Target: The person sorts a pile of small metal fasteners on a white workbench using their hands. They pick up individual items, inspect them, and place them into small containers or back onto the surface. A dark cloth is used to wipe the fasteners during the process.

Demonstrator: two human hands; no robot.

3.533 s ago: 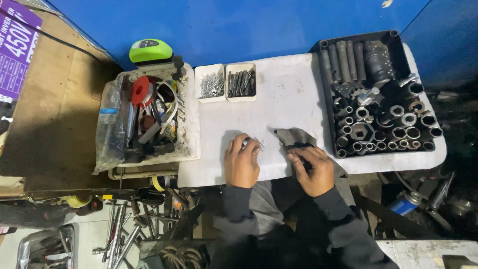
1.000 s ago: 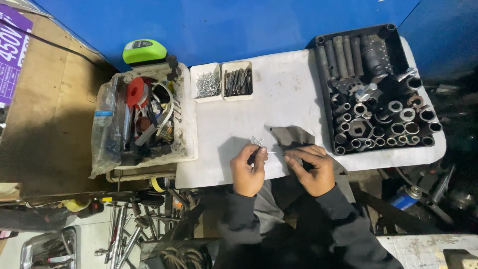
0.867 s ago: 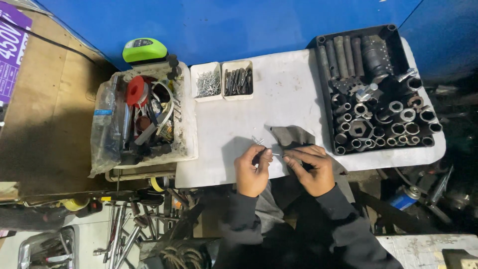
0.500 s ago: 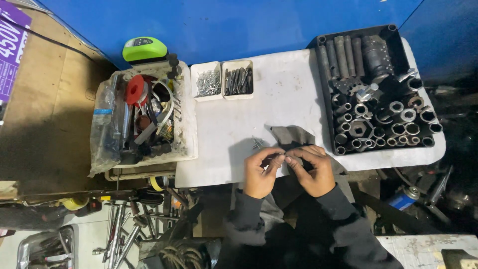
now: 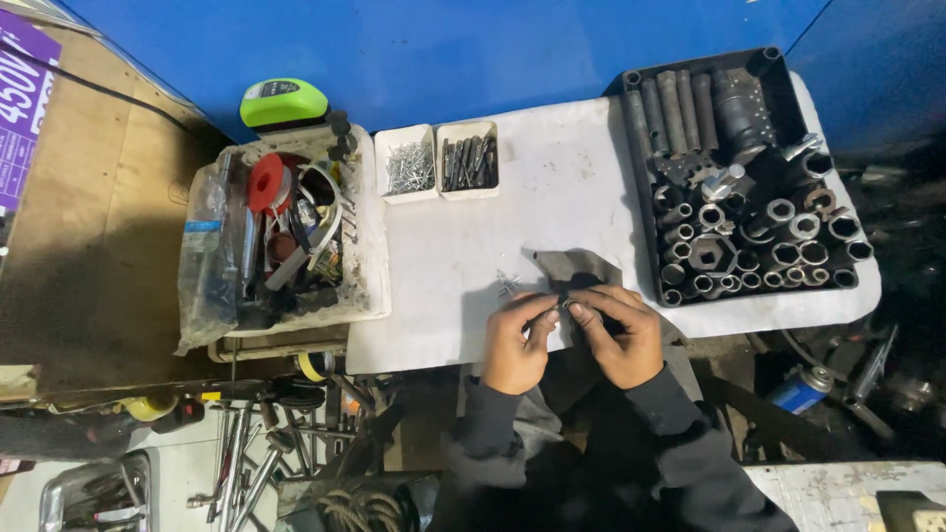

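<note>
head view: left hand (image 5: 516, 345) and right hand (image 5: 617, 332) pinch a small metal part (image 5: 566, 304) between their fingertips.

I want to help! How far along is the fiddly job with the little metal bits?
Done: cannot tell. In hand: left hand and right hand pinch a small metal part together over the grey cloth. Left: a few small screws lie loose on the white tabletop.
</note>
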